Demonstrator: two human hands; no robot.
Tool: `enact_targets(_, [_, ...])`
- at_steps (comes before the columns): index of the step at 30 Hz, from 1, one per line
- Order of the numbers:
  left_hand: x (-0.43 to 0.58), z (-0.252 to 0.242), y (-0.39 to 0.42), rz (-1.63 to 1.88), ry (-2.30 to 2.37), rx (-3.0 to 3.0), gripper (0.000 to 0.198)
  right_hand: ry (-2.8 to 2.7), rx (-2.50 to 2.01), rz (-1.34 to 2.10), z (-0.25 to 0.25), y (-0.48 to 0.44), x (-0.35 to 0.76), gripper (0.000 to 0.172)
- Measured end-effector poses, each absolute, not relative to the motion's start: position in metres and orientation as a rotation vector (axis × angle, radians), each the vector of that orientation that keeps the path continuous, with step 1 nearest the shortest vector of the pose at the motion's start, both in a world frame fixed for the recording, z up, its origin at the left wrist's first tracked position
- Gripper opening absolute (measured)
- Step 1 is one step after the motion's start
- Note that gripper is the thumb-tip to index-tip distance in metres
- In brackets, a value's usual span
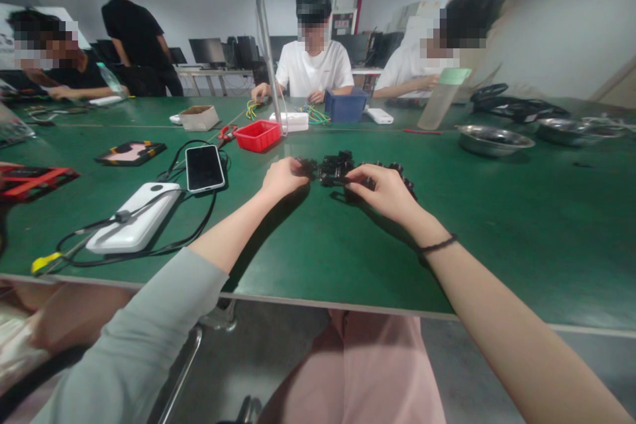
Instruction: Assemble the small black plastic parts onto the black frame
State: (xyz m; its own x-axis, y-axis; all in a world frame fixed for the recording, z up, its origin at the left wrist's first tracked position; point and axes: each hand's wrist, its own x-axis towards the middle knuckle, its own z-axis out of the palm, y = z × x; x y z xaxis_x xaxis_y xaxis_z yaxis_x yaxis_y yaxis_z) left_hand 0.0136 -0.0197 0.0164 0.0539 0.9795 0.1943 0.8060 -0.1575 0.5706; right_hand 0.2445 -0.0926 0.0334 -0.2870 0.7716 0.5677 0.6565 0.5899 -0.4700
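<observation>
A cluster of small black mechanical parts [336, 169] lies on the green table in front of me. At its left end my left hand [284, 179] is closed, thumb and fingers pinching a small black piece [308, 167]. From the right, my right hand [382, 191] reaches over the cluster, its thumb and index finger closed on the edge of the middle black part. More black pieces [397, 169] show behind the knuckles of that hand, partly covered by it. Their exact kind is too blurred to make out.
To the left lie a phone [205, 169], a white power bank [134, 218] and black cables. Beyond my hands are a red tray [258, 136], a blue bin [345, 105] and a bottle [442, 103]. A metal bowl [494, 140] stands right. Several people are across the table.
</observation>
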Motion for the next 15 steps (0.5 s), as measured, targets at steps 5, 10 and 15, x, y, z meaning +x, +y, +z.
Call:
enact_targets(5, [0.0149, 0.0192, -0.0210, 0.785, 1.818, 2.022, 0.038, -2.018, -1.127, 0.189, 0.0329, -0.0927, 0.2448, 0.013])
enact_targets(10, [0.0151, 0.0197, -0.0215, 0.802, 1.812, 2.020, 0.037, -2.016, -1.131, 0.188, 0.0332, -0.0927, 0.2445, 0.013])
enact_targets(15, [0.0159, 0.0216, -0.0235, 0.838, 1.796, 2.013, 0.036, -2.015, -1.131, 0.191, 0.0338, -0.0932, 0.2444, 0.012])
